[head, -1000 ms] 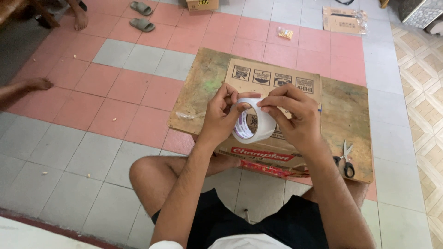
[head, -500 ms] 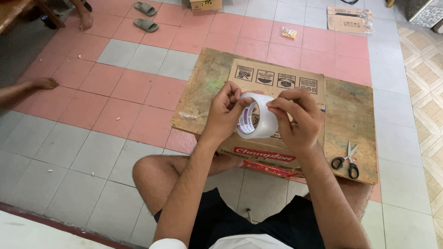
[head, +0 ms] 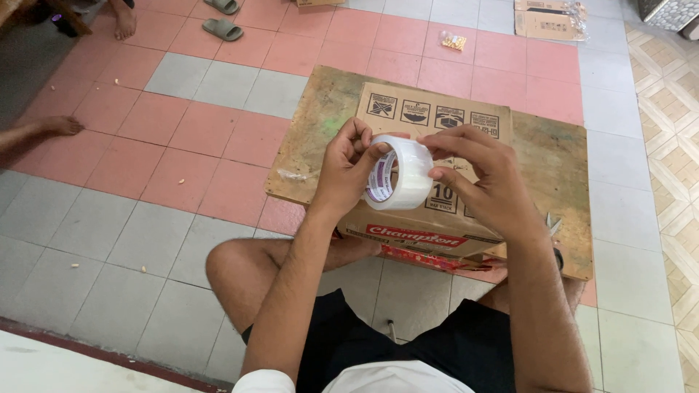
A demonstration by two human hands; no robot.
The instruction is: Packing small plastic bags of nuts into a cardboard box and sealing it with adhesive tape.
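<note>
A roll of clear packing tape [head: 402,175] is held up between both hands over a closed brown cardboard box [head: 429,116]. My left hand [head: 347,171] grips the roll's left side, thumb on its top edge. My right hand [head: 482,178] holds the right side, with its fingertips pressed on the roll's outer surface. The box lies on a worn wooden board [head: 317,124] on the tiled floor, in front of my crossed legs.
Black-handled scissors [head: 555,236] lie on the board's right part, mostly hidden by my right forearm. A crumpled bit of clear tape [head: 295,175] lies on the board's left. Another person's foot [head: 54,125] is at the left. Sandals [head: 223,29], flat cardboard [head: 546,22] and a small packet [head: 453,41] lie farther off.
The roll has turned slightly between my hands, and my right fingers have shifted across its outer surface. My right forearm now covers most of the scissors.
</note>
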